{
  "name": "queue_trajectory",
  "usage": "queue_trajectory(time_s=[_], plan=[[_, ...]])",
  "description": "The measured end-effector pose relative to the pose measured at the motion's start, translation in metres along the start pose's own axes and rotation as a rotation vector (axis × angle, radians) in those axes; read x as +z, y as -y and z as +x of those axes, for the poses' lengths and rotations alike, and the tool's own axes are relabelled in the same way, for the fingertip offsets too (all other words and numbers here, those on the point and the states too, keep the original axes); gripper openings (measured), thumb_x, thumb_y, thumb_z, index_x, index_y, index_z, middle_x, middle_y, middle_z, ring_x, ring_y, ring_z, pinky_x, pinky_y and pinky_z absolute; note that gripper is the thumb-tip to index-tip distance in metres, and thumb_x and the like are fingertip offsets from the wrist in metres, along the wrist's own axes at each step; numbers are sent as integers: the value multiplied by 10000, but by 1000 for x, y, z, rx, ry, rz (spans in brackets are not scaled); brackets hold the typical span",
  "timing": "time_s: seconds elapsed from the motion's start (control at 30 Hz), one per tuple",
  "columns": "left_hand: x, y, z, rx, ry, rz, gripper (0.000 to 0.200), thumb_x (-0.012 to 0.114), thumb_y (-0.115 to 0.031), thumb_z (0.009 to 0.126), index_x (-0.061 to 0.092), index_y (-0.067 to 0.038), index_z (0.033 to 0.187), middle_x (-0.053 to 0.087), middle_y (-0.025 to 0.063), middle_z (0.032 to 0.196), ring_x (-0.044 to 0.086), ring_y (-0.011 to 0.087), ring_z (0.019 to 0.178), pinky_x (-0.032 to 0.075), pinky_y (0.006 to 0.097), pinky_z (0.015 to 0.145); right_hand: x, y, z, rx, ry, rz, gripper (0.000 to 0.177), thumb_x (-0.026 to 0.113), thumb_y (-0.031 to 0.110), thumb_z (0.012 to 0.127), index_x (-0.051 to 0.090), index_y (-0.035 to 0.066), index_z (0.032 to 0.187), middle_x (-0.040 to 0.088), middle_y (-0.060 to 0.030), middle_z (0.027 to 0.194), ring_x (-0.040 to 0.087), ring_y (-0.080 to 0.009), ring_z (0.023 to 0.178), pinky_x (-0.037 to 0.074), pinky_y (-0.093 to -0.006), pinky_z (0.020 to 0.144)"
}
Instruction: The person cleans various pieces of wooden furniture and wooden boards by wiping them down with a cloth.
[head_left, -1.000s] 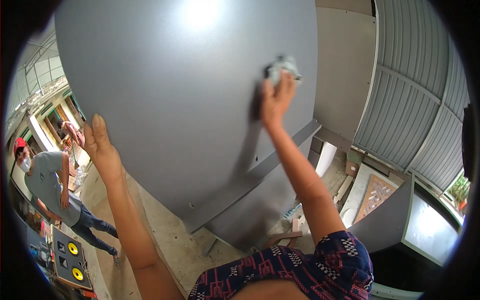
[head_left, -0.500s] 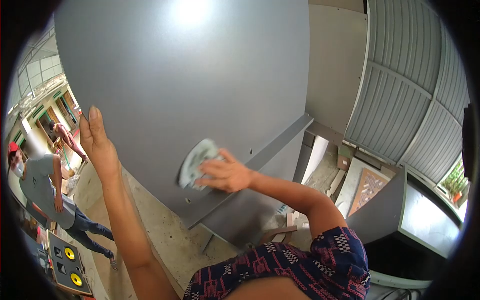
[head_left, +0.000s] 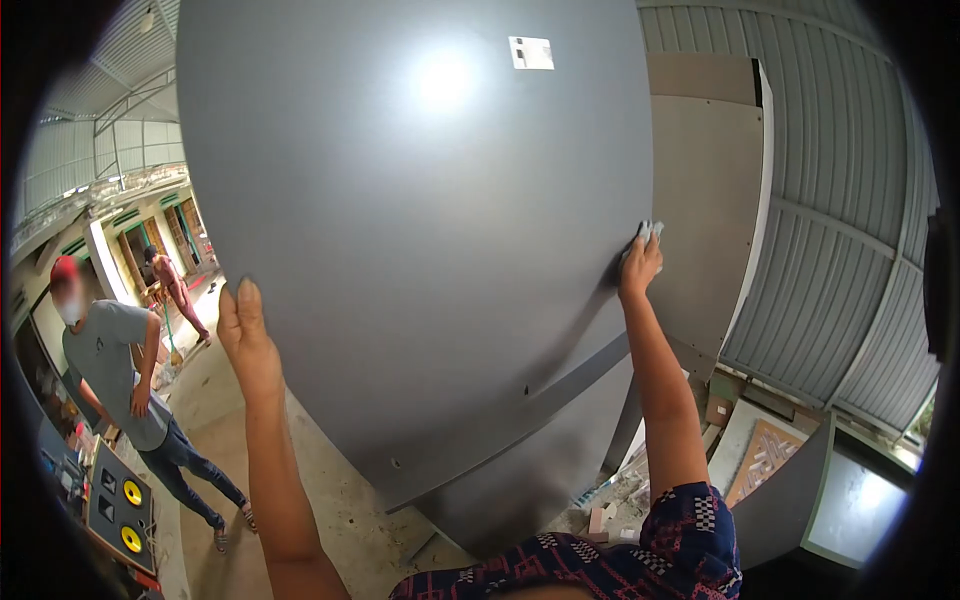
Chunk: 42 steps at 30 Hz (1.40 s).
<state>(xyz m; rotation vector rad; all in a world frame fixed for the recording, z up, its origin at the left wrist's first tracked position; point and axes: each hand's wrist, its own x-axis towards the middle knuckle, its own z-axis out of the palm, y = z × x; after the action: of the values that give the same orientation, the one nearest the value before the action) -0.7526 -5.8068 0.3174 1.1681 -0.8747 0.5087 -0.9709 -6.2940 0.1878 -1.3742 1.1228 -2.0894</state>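
Note:
A large smooth grey panel (head_left: 420, 230) stands upright before me, with a bright light reflected near its top. My left hand (head_left: 248, 335) is closed on its left edge, thumb on the front face and fingers partly hidden. At the right edge, my right hand (head_left: 640, 268) holds a crumpled pale cloth (head_left: 652, 232) against the panel. A small white label (head_left: 531, 53) is stuck near the top right. Along the bottom runs a grey ledge (head_left: 500, 440), and a small dark hole shows just above it.
A person in a grey shirt (head_left: 120, 350) stands at the left, and another person (head_left: 175, 290) is farther back. A speaker box with yellow cones (head_left: 118, 505) sits lower left. Behind the panel is a paler board (head_left: 705, 200); a dark cabinet (head_left: 850, 500) stands lower right near scrap wood.
My right hand has moved with the cloth from the panel's lower middle up to its right edge. My left hand keeps its hold. The view has tilted upward, showing the label.

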Motion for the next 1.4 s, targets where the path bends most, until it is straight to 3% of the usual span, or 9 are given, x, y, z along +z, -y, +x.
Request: queue_trajectory(time_s=[0.07, 0.1, 0.2, 0.33, 0.47, 0.53, 0.7, 0.87, 1.4], plan=[[16, -14, -5, 88, -102, -90, 240, 480, -253, 944, 527, -18, 928, 468, -52, 794, 398, 38, 725, 351, 194, 669, 7, 46, 10, -148, -23, 44, 429, 461, 261, 892, 451, 47, 1263, 416, -223, 1268, 367, -362, 1194, 266, -427, 1016], [11, -7, -3, 91, -63, -78, 216, 478, -238, 946, 524, -28, 920, 427, -63, 762, 358, 29, 692, 319, 183, 627, 11, 75, 9, -220, -18, 76, 419, 465, 274, 893, 463, 72, 1261, 403, -227, 1281, 366, -367, 1195, 264, -434, 1016], [7, -6, -2, 124, 11, -83, 199, 483, -231, 944, 505, -46, 873, 369, -76, 721, 314, 25, 657, 278, 180, 584, 25, 170, -15, -440, 19, 185, 392, 485, 284, 893, 487, 141, 1258, 357, -231, 1326, 364, -385, 1192, 273, -453, 1007], [9, -13, -3, 122, 12, -88, 257, 468, -246, 950, 426, -76, 762, 307, -75, 661, 267, 27, 600, 243, 204, 519, 24, 295, -70, -849, 176, 300, 445, 598, 213, 817, 500, 134, 1244, 354, -227, 1326, 383, -382, 1168, 300, -438, 991], [7, -7, -1, 165, 7, -65, 311, 479, -262, 945, 379, -66, 726, 314, -57, 644, 269, 42, 586, 248, 210, 509, 18, 402, -114, -1287, 274, 473, 418, 650, 180, 730, 551, 117, 1131, 443, -187, 1192, 424, -339, 1117, 352, -436, 872], [7, -9, -2, 174, 9, -59, 315, 482, -267, 944, 380, -59, 731, 324, -50, 642, 277, 44, 588, 253, 210, 511, 29, 441, -123, -1417, 148, 553, 380, 643, 198, 725, 562, 128, 1090, 466, -155, 1133, 441, -321, 1082, 354, -435, 826], [7, -8, -1, 164, 7, -44, 313, 484, -274, 942, 398, -49, 743, 351, -43, 642, 299, 43, 591, 270, 209, 514, 57, 500, -117, -1258, -14, 611, 358, 630, 244, 719, 587, 139, 1058, 478, -136, 1087, 429, -305, 1073, 327, -439, 844], [6, -7, -1, 153, 15, -55, 311, 481, -287, 943, 424, -41, 761, 365, -45, 643, 311, 44, 587, 281, 209, 514, 61, 496, -123, -1202, -107, 610, 340, 626, 253, 715, 607, 133, 1033, 479, -141, 1100, 413, -305, 1082, 309, -440, 865], [9, -8, -2, 155, -11, -101, 282, 477, -273, 947, 456, -28, 809, 401, -41, 718, 350, 42, 662, 319, 191, 585, 63, 489, -120, -1204, -97, 626, 343, 627, 254, 713, 615, 131, 1033, 470, -135, 1094, 408, -295, 1086, 304, -452, 871]])
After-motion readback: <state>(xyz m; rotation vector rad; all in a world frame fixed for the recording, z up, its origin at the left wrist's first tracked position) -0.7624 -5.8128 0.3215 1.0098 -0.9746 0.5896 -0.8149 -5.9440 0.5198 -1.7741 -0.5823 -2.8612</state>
